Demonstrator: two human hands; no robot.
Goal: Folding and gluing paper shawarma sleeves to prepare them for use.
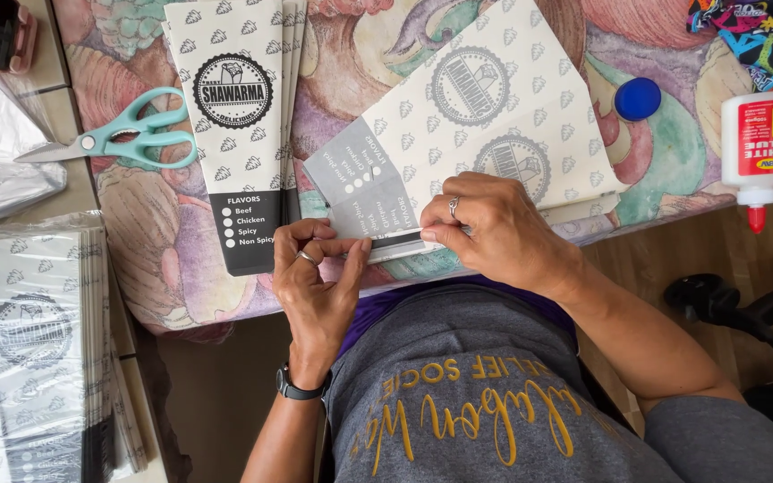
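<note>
The printed paper sheet [458, 134] lies on the table [181, 268], and its near end hangs at the table's near edge. Both hands pinch that near end. The left hand [315, 277] has its fingers curled and presses the folded strip with finger and thumb. The right hand [494, 233] is bent over, and its fingertips hold the strip flat. There is little room between the two hands. Left of the sheet lies one small pile of folded paper bags [239, 125]. Further left is one pair of green scissors [123, 139], and a big stack of sheets [29, 340] is beside the table. Right of the sheet are one blue cap [638, 98] and one white glue bottle [756, 148]
</note>
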